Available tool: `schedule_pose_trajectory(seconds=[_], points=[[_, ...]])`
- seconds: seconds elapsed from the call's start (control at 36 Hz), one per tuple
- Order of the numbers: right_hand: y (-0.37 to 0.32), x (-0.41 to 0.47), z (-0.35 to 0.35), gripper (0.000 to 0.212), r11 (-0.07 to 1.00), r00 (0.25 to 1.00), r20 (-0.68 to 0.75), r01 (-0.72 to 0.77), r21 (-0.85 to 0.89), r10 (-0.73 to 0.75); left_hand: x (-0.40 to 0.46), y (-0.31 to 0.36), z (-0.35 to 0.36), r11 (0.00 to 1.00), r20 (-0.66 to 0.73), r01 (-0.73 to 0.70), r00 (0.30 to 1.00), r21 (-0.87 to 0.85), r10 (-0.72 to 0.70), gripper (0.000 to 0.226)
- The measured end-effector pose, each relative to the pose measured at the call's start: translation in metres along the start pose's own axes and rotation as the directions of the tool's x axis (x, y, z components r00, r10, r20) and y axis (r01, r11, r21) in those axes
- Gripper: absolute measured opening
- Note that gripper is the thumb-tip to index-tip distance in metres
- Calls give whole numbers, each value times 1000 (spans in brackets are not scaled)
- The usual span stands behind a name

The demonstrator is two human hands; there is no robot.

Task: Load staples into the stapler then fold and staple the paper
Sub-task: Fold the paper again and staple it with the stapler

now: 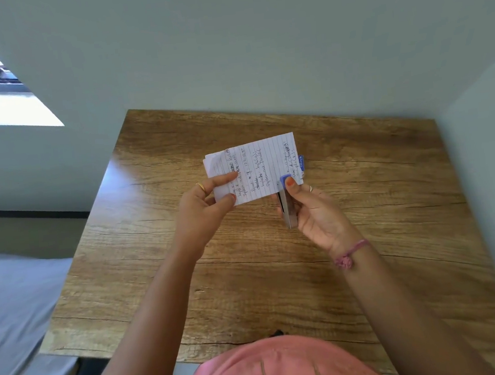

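Above the grained brown wooden table (353, 267), my left hand (203, 209) pinches the left end of the folded sheet of white ruled paper with handwriting (253, 168); its long axis runs left to right, its ruled lines near to far. My right hand (315, 211) curls round the small metal stapler with a blue plastic cap (286, 204), long axis pointing far, thumb on the cap, over the paper's near right edge. A blue object (302, 164) shows behind the paper's right edge.
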State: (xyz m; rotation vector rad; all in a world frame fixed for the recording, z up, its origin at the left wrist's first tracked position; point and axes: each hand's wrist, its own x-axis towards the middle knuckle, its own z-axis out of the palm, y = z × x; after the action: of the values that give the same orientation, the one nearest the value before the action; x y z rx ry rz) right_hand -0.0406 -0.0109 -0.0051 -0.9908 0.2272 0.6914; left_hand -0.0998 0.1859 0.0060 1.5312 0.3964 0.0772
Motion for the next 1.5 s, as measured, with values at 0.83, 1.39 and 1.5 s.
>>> schedule_pose_trajectory(seconds=[0.83, 1.39, 1.5], points=[[9, 5, 26, 23, 999, 993, -114, 37, -28, -40, -6, -16, 86, 869, -36, 71, 994, -490, -101, 33], [6, 6, 19, 32, 994, 999, -25, 31, 105, -28, 0, -15, 54, 725, 112, 145, 989, -673, -95, 51], [4, 8, 17, 43, 998, 998, -56, -1, 63, 5, 0, -15, 52, 759, 26, 113, 992, -642, -125, 41]])
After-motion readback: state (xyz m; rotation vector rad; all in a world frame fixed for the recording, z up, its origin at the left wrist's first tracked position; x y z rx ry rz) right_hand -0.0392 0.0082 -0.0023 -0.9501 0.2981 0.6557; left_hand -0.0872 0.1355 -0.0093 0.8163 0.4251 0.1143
